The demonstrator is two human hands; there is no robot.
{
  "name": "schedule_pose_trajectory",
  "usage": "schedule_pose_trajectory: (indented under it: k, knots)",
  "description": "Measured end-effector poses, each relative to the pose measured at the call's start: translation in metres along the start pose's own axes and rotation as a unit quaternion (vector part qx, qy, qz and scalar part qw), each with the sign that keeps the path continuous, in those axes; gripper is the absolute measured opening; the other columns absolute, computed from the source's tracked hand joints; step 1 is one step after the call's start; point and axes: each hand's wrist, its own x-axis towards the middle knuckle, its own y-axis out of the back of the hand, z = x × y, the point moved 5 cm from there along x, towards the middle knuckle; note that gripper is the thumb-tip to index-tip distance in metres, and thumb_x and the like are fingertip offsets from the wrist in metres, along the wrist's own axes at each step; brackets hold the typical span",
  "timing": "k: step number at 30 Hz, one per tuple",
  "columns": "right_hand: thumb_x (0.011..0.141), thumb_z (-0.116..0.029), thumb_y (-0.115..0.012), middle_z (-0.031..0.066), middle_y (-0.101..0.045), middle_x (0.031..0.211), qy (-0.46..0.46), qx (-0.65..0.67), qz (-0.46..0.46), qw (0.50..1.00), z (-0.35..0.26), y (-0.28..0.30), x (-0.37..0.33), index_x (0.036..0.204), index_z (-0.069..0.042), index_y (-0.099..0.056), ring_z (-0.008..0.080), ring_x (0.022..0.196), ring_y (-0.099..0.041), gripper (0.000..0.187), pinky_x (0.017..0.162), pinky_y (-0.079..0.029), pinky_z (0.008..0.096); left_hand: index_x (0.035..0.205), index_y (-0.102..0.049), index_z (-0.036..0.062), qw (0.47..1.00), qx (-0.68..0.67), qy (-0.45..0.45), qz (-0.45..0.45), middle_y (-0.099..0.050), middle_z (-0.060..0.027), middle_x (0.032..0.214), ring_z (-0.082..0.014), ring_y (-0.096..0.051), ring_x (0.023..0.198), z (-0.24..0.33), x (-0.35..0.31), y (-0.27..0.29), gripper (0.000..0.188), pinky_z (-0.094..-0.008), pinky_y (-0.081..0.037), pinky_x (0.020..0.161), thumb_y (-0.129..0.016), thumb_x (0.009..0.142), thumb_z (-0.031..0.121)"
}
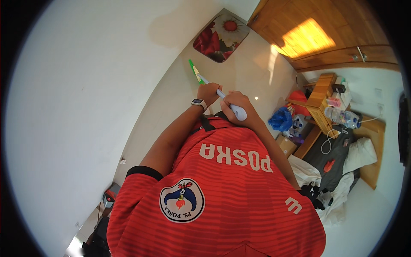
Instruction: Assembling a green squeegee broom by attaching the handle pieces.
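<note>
A long-handled broom slants away from my body toward the floor, its pale handle end close to my chest. Its narrow head is green with a cream middle and rests near the wall's foot; the underside is hidden. My left hand, with a watch on the wrist, is closed round the handle lower down. Nearer the rounded top end, my right hand wraps the same handle.
A flower-patterned mat lies beyond the broom head. The white wall runs along the left. A wooden door stands far right. At right are a blue plastic bag, a wooden shelf, a water bottle and a bed.
</note>
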Motion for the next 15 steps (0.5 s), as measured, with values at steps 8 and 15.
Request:
schedule_pose_trajectory:
  k: [8,15]
  knots:
    - [0.085,-0.013,-0.063,0.0087,-0.064,0.068,-0.056,-0.093,-0.02,0.994,0.006,0.041,-0.034,0.069,-0.007,-0.062,0.0291,0.07,-0.06,0.017,0.083,-0.046,0.0427,0.093,-0.066,0.0109,0.972,-0.082,-0.083,-0.206,-0.068,-0.012,0.102,-0.0321,-0.065,0.097,0.067,0.021,-0.062,0.02,-0.0441,-0.05,0.073,-0.057,0.093,0.029]
    - [0.087,-0.019,-0.065,0.0086,-0.063,0.075,-0.116,-0.08,-0.071,0.987,0.045,0.076,-0.083,0.077,-0.008,-0.062,0.0305,0.079,-0.061,0.015,0.076,-0.046,0.0419,0.114,-0.063,0.0069,0.785,-0.441,-0.355,-0.25,-0.061,-0.0128,0.127,-0.0298,-0.061,0.109,0.141,0.006,-0.138,0.029,-0.0389,-0.048,0.093,-0.064,0.087,0.018]
